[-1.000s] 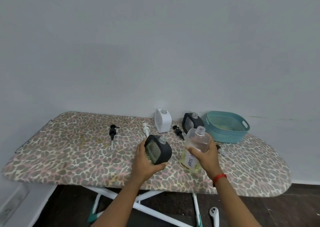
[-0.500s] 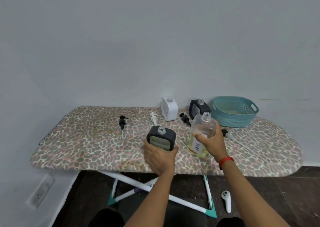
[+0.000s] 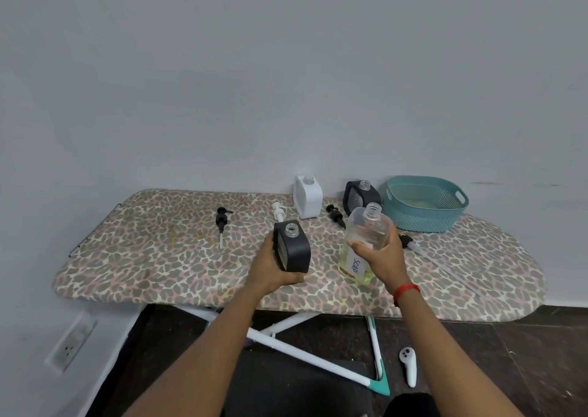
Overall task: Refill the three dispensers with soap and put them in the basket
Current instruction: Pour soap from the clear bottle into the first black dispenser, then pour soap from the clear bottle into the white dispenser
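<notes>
My left hand [image 3: 270, 265] grips a black dispenser [image 3: 294, 248] with its neck open, upright near the board's front. My right hand [image 3: 380, 257] holds a clear bottle [image 3: 362, 241] labelled SOAP, uncapped, with yellow liquid low in it, tilted slightly. A white dispenser [image 3: 307, 197] and a second black dispenser [image 3: 361, 195] stand uncapped at the back by the wall. The teal basket [image 3: 426, 222] sits at the back right. Three pump heads lie loose: a black pump [image 3: 221, 219] at the left, a white pump [image 3: 278, 211], and a black pump [image 3: 335, 216] beside the white dispenser.
Everything sits on a leopard-print ironing board [image 3: 159, 257] against a grey wall. A long pump tube [image 3: 445, 264] lies right of my right hand. Below are white board legs [image 3: 305, 357], a white controller [image 3: 408, 364] on the dark floor, and a wall socket [image 3: 70, 346].
The view has dropped and shifted. My left hand has turned the black dispenser upright with its neck facing up. The soap bottle has stayed close beside it in my right hand.
</notes>
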